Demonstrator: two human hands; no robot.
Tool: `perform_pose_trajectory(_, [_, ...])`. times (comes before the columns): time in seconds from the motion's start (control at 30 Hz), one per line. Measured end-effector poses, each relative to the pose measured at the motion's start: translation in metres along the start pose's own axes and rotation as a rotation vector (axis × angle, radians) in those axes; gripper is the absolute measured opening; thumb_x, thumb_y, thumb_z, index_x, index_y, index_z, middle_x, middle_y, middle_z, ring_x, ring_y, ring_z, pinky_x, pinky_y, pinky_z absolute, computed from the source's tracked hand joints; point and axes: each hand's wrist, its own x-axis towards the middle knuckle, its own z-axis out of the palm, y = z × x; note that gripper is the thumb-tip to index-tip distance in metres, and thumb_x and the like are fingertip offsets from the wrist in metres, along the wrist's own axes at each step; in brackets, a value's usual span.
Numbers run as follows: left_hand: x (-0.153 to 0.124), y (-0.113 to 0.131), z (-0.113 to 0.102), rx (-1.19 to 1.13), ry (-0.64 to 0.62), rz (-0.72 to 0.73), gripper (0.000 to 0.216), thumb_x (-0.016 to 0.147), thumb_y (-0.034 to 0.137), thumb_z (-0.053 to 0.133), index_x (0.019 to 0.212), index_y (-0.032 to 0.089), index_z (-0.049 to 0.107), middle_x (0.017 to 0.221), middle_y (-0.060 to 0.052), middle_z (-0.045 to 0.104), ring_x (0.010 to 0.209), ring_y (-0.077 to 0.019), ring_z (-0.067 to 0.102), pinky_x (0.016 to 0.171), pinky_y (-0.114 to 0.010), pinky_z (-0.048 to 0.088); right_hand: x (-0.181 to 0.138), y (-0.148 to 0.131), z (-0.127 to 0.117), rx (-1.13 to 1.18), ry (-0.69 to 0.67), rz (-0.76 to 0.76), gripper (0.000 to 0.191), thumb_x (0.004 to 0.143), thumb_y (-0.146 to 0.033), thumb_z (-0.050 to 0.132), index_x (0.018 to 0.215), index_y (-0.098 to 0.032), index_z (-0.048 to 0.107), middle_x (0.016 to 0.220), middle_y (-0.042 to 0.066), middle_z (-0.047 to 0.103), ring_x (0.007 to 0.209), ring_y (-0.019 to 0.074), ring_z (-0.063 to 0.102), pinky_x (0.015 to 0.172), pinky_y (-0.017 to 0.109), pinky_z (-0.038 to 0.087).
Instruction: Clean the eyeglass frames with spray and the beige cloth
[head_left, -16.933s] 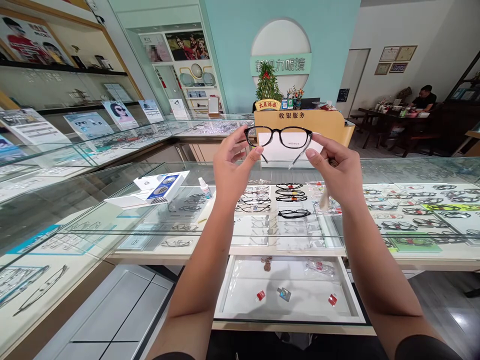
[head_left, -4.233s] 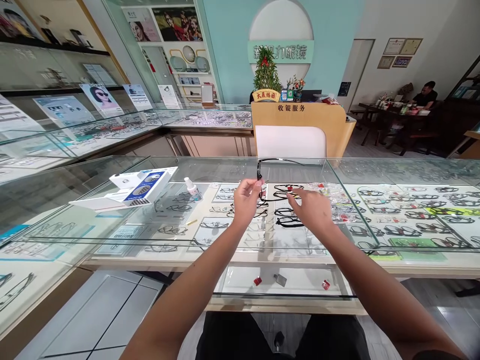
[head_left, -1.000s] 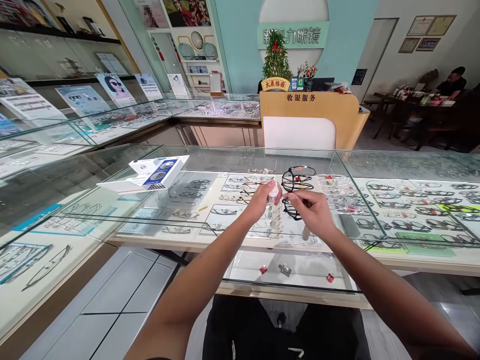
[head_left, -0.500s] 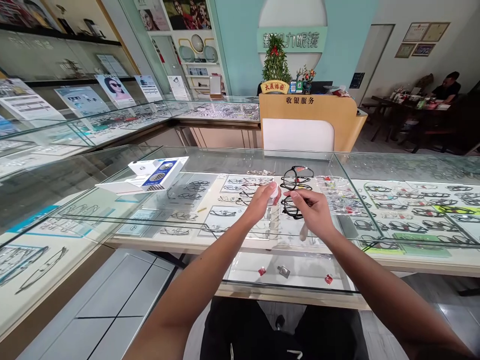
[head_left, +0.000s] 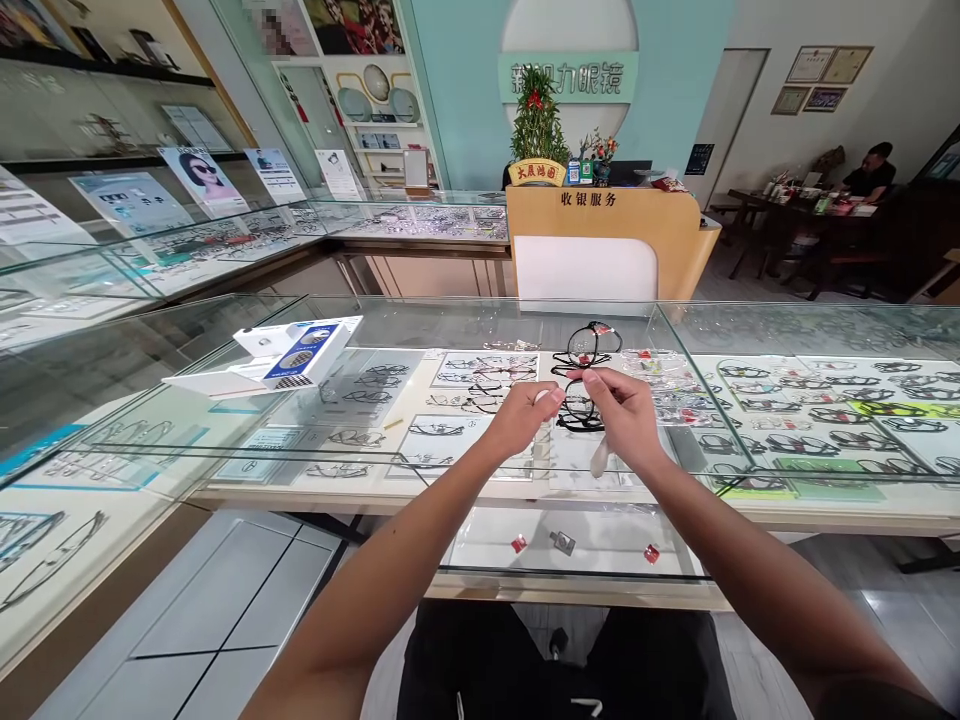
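Observation:
Black-framed eyeglasses (head_left: pixel 578 386) are held above the glass counter, turned so that one round lens shows above the other. My right hand (head_left: pixel 628 415) is closed on them, thumb and fingers pinching the frame. A small red mark shows on the upper lens. Close by on the left, my left hand (head_left: pixel 523 418) is closed, thumb pressed against the fingers. A bit of something white (head_left: pixel 541 397) shows in its grip; its kind is unclear. Below my right hand is a pale, elongated thing (head_left: pixel 600 459), which I cannot identify.
Under the glass of the display counter (head_left: pixel 480 487) lie rows of eyeglasses. A folded white-and-blue card display (head_left: pixel 304 357) stands on top at left. A lower shelf (head_left: pixel 480 540) holds small red and grey pieces. Beyond are a wooden cashier desk (head_left: pixel 682 225) and a seated person (head_left: pixel 870 180).
The view has shifted slightly. My left hand has turned and closed further, with less of the white thing showing. My right hand keeps its pinch on the eyeglasses, whose tilt has changed a little.

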Motion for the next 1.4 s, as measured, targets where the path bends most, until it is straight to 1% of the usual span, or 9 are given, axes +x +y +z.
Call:
perform_pose_trajectory(0.13, [0.006, -0.001, -0.003, -0.326, -0.024, -0.121, 0.078, 0.091, 0.093, 0.041, 0.071, 0.02, 0.058, 0.06, -0.002, 0.051, 0.055, -0.0156, 0.047, 0.057, -0.032, 0.039, -0.001, 0.0, -0.001, -0.008, 0.003, 0.011, 0.048, 0.098, -0.062, 0.065, 0.103, -0.019, 0.088, 0.06, -0.004, 0.038, 0.061, 0.0143, 0.035, 0.061, 0.031, 0.035])
perform_pose_trajectory(0.23, [0.01, -0.003, -0.008, -0.547, -0.033, -0.195, 0.081, 0.083, 0.1, 0.044, 0.077, 0.021, 0.058, 0.061, 0.0, 0.048, 0.053, -0.0143, 0.045, 0.049, -0.028, 0.038, 0.0, 0.0, -0.001, 0.011, 0.006, 0.005, 0.05, 0.098, -0.063, 0.065, 0.102, -0.018, 0.087, 0.061, -0.004, 0.036, 0.06, 0.0134, 0.032, 0.06, 0.03, 0.032])
perform_pose_trajectory(0.43, [0.011, -0.004, -0.021, -0.595, 0.108, -0.198, 0.066, 0.087, 0.085, 0.064, 0.085, 0.02, 0.056, 0.066, 0.003, 0.046, 0.051, -0.0092, 0.042, 0.044, -0.02, 0.027, 0.002, 0.001, -0.003, 0.018, 0.005, 0.007, 0.05, 0.098, -0.064, 0.065, 0.095, -0.019, 0.086, 0.059, -0.005, 0.029, 0.058, 0.0131, 0.026, 0.058, 0.032, 0.025])
perform_pose_trajectory(0.53, [0.012, -0.007, -0.035, -0.531, 0.191, -0.185, 0.06, 0.088, 0.079, 0.07, 0.089, 0.021, 0.056, 0.069, 0.004, 0.045, 0.051, -0.0077, 0.041, 0.045, -0.018, 0.022, 0.002, 0.001, -0.004, 0.031, 0.008, 0.006, 0.047, 0.098, -0.062, 0.065, 0.095, -0.019, 0.085, 0.06, -0.005, 0.029, 0.057, 0.013, 0.025, 0.058, 0.032, 0.022])
perform_pose_trajectory(0.67, [0.017, -0.022, -0.066, -0.334, 0.358, -0.109, 0.052, 0.092, 0.073, 0.069, 0.098, 0.023, 0.054, 0.071, 0.005, 0.047, 0.051, -0.0083, 0.042, 0.043, -0.019, 0.024, 0.002, 0.001, -0.004, 0.036, 0.009, -0.001, 0.045, 0.099, -0.06, 0.065, 0.094, -0.02, 0.085, 0.061, -0.005, 0.029, 0.059, 0.0131, 0.025, 0.059, 0.032, 0.021])
perform_pose_trajectory(0.83, [0.018, -0.053, -0.117, -0.021, 0.631, -0.023, 0.037, 0.1, 0.057, 0.064, 0.112, 0.026, 0.048, 0.081, 0.002, 0.055, 0.059, -0.0128, 0.052, 0.047, -0.023, 0.037, 0.001, 0.001, -0.004, 0.035, 0.008, -0.007, 0.046, 0.1, -0.06, 0.064, 0.095, -0.02, 0.085, 0.062, -0.005, 0.029, 0.059, 0.0128, 0.025, 0.059, 0.032, 0.02])
perform_pose_trajectory(0.97, [0.01, -0.076, -0.152, 0.344, 0.851, -0.256, 0.029, 0.101, 0.031, 0.062, 0.124, 0.025, 0.045, 0.099, -0.003, 0.063, 0.085, -0.0192, 0.067, 0.079, -0.033, 0.056, 0.001, 0.002, -0.005, 0.042, 0.002, -0.006, 0.046, 0.1, -0.06, 0.065, 0.096, -0.02, 0.086, 0.064, -0.004, 0.03, 0.06, 0.0126, 0.025, 0.06, 0.032, 0.019])
perform_pose_trajectory(1.1, [0.001, -0.091, -0.167, 0.486, 0.95, -0.451, 0.03, 0.095, 0.022, 0.065, 0.12, 0.024, 0.047, 0.102, -0.006, 0.068, 0.106, -0.0313, 0.07, 0.106, -0.051, 0.05, 0.001, 0.004, -0.006, 0.053, -0.01, -0.017, 0.045, 0.1, -0.06, 0.066, 0.097, -0.02, 0.087, 0.064, -0.004, 0.031, 0.06, 0.0123, 0.028, 0.059, 0.032, 0.02])
perform_pose_trajectory(1.4, [-0.005, -0.104, -0.174, 0.563, 0.961, -0.578, 0.03, 0.096, 0.025, 0.063, 0.123, 0.02, 0.052, 0.118, -0.015, 0.072, 0.113, -0.0362, 0.071, 0.106, -0.051, 0.053, 0.002, 0.009, -0.009, 0.084, -0.068, -0.01, 0.047, 0.1, -0.064, 0.065, 0.096, -0.021, 0.086, 0.062, -0.005, 0.027, 0.058, 0.0119, 0.024, 0.059, 0.032, 0.019])
